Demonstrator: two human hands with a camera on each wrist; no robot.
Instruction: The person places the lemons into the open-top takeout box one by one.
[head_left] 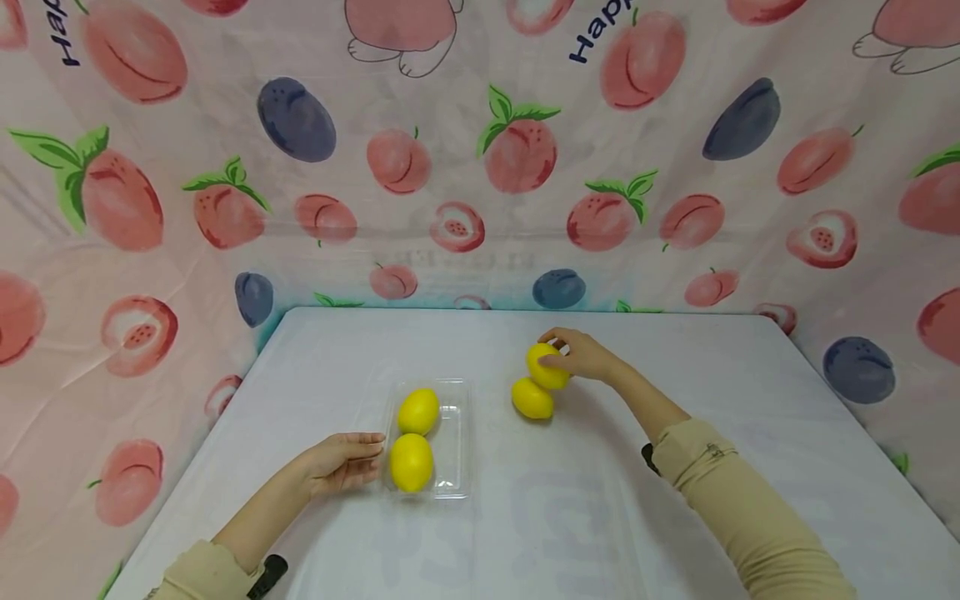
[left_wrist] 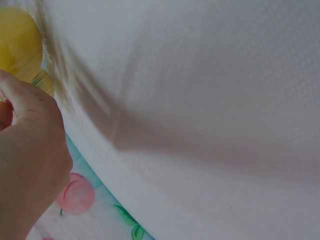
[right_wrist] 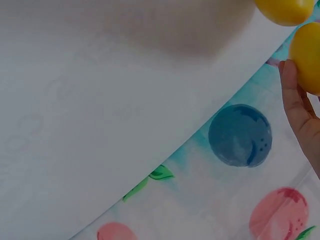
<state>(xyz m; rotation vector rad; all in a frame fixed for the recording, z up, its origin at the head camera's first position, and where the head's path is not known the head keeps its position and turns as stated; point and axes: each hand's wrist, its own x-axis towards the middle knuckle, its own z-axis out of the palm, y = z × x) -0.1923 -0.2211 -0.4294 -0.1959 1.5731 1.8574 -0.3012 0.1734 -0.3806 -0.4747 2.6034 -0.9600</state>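
Observation:
My right hand (head_left: 581, 354) grips a yellow lemon (head_left: 545, 367) between thumb and fingers at the right of centre. Just in front of it a second lemon (head_left: 532, 400) lies on the table, overlapping the held one in the head view. In the right wrist view, fingertips rest along the side of the held lemon (right_wrist: 306, 57). My left hand (head_left: 341, 462) reaches to the left edge of a clear plastic tray (head_left: 467, 442), its fingers fairly straight at the rim. Two lemons sit in the tray's left half, a far one (head_left: 418, 412) and a near one (head_left: 411, 463).
All of this is on a white-covered table (head_left: 570, 525). A curtain (head_left: 465, 167) printed with peaches hangs behind the far edge and along both sides. Dark wrist straps (head_left: 267, 577) show at the beige sleeves (head_left: 750, 508).

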